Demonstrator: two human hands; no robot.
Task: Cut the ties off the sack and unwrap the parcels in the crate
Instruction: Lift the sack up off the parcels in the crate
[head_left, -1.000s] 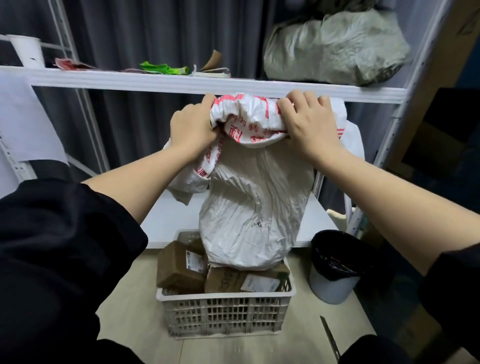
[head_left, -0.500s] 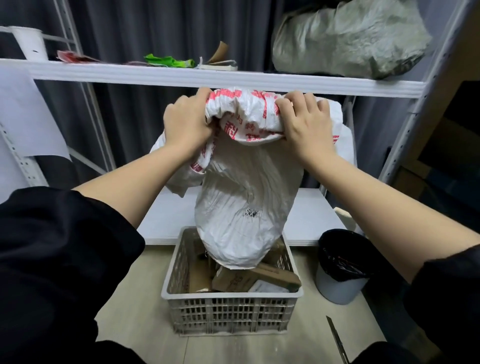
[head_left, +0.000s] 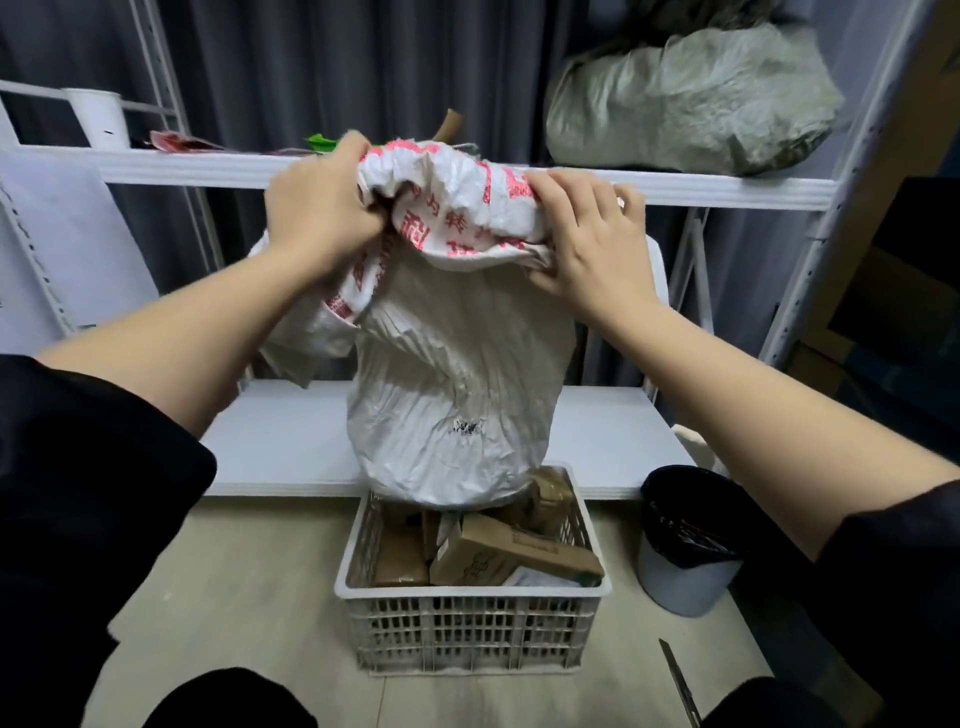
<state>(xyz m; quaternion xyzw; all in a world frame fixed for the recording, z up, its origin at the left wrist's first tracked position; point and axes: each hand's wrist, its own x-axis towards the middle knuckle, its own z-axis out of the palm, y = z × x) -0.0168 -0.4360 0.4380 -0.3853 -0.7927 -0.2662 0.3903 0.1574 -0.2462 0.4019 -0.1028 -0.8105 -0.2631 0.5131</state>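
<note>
I hold a white woven sack (head_left: 457, 374) with red print upside down over a white plastic crate (head_left: 470, 631) on the floor. My left hand (head_left: 317, 208) grips the bunched upper end of the sack on its left side. My right hand (head_left: 587, 244) grips the same end on its right side. The sack's lower end hangs just above the crate's far rim. Several brown cardboard parcels (head_left: 511, 551) lie in the crate, one tilted across the others. A blade (head_left: 678, 680) lies on the floor to the right of the crate.
A white metal rack stands behind, its lower shelf (head_left: 280, 441) behind the crate and its upper shelf (head_left: 727, 189) level with my hands. A stuffed grey sack (head_left: 691, 98) lies on the upper shelf. A bin with a black liner (head_left: 685, 535) stands right of the crate.
The sack has been lifted higher and now hangs clear above the crate. More parcels have dropped out into the crate. My left hand has risen slightly.
</note>
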